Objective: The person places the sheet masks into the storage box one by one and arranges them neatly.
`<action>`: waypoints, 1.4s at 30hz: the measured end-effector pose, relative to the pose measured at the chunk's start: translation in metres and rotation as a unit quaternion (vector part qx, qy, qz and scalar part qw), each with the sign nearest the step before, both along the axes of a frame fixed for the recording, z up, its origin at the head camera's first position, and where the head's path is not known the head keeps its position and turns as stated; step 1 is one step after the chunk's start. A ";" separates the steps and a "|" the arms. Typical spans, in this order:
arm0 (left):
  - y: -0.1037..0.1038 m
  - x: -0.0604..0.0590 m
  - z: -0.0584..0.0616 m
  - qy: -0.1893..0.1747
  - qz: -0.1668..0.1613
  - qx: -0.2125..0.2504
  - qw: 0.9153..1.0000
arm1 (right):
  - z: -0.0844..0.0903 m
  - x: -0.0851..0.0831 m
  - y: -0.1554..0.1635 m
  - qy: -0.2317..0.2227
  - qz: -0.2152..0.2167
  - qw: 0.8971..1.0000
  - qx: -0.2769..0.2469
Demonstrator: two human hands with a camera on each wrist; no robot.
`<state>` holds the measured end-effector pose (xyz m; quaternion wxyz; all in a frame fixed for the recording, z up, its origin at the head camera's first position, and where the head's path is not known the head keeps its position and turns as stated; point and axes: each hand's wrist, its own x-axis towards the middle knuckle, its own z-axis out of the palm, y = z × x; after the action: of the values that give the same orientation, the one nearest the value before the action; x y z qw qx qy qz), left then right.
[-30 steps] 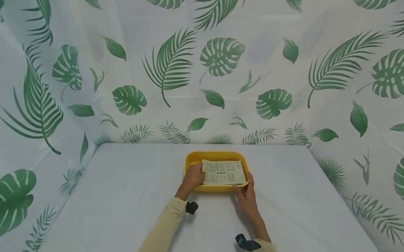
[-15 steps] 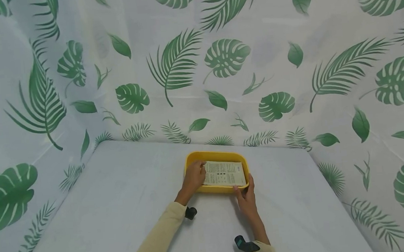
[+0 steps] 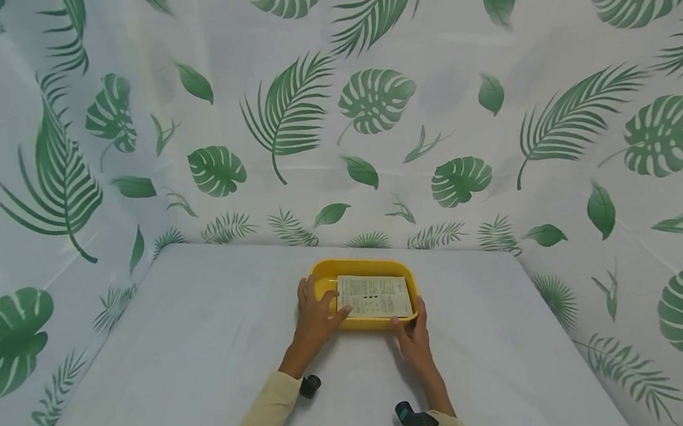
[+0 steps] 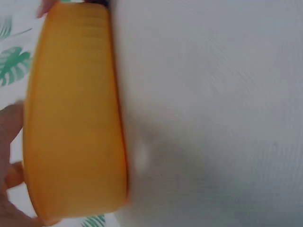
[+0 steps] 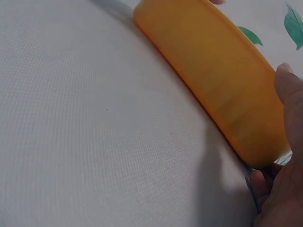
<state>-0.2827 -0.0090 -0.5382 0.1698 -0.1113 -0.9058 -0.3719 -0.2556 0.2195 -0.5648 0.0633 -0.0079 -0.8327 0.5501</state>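
Observation:
A yellow plastic tray (image 3: 374, 323) with rounded corners rests on the white tabletop. Inside it, towards the right, lies a pale printed paper (image 3: 378, 296) with small dark print; whether it is a single sheet or a booklet I cannot tell. My left hand (image 3: 315, 319) is at the tray's left end with fingers spread, some along the outside and the thumb over the near rim. My right hand (image 3: 415, 347) grips the near right corner, thumb at the near rim and fingers round the right side. Both wrist views show the tray's plain outer wall (image 4: 75, 113).
A white cloth (image 3: 178, 359) covers the table. Behind it and at both sides hang white sheets (image 3: 316, 195) printed with green leaves. Black wrist devices (image 3: 414, 418) sit on both forearms near the sleeves.
My left hand has come off the paper's left side inside the tray and moved out to the tray's left end, its fingers spreading. The right hand stays at its corner.

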 end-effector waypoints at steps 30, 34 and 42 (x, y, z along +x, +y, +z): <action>-0.028 -0.035 -0.007 -0.079 0.083 0.147 0.982 | -0.002 0.006 -0.009 -0.119 -0.011 0.992 -0.029; -0.028 -0.045 -0.005 -0.087 0.074 0.145 0.983 | -0.002 0.000 -0.007 -0.116 -0.011 0.993 -0.009; -0.025 -0.059 0.006 -0.080 0.087 0.101 0.988 | 0.005 -0.025 0.001 -0.125 -0.004 0.992 -0.015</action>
<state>-0.3422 -0.0339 -0.5318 0.1392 0.0158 -0.8802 -0.4534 -0.2802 0.2202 -0.5595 -0.0397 -0.0810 -0.8257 0.5569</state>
